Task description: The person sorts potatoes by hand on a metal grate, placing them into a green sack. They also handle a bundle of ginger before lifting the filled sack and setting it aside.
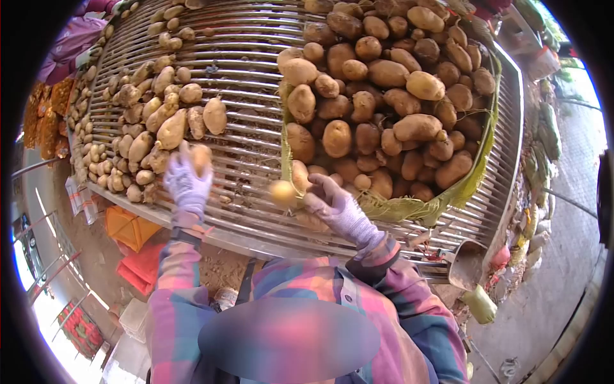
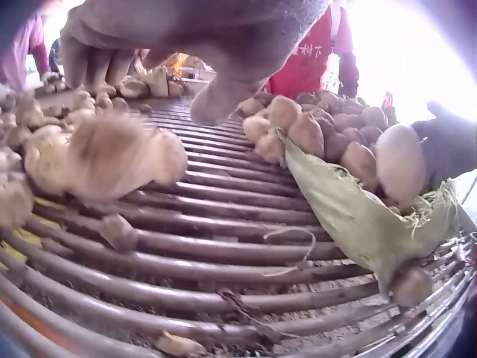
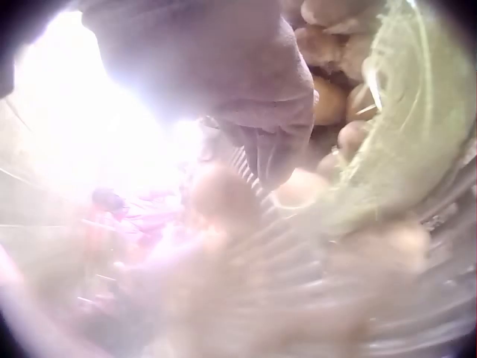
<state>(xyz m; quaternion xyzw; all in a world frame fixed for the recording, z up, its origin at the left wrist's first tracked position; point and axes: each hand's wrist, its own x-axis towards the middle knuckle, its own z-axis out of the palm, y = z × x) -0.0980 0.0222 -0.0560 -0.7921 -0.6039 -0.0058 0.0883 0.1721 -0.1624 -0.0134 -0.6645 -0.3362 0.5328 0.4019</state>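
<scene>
Spreading wide, the thumb and fingers of the left hand (image 1: 187, 179) are near one blurred potato (image 1: 201, 158), well left of the sack (image 1: 448, 208); whether they touch it cannot be told. The right hand (image 1: 339, 210), beside the sack's near left corner, has bent fingers and thumb apart, with a second blurred potato (image 1: 281, 192) just beyond them; contact is unclear. The work looks well along: dozens of potatoes (image 1: 337, 138) fill the one sack, yet dozens of loose potatoes (image 1: 171, 131) left of it seem unhandled. One rack (image 1: 243, 77) lies under everything; exact potato counts cannot be made.
</scene>
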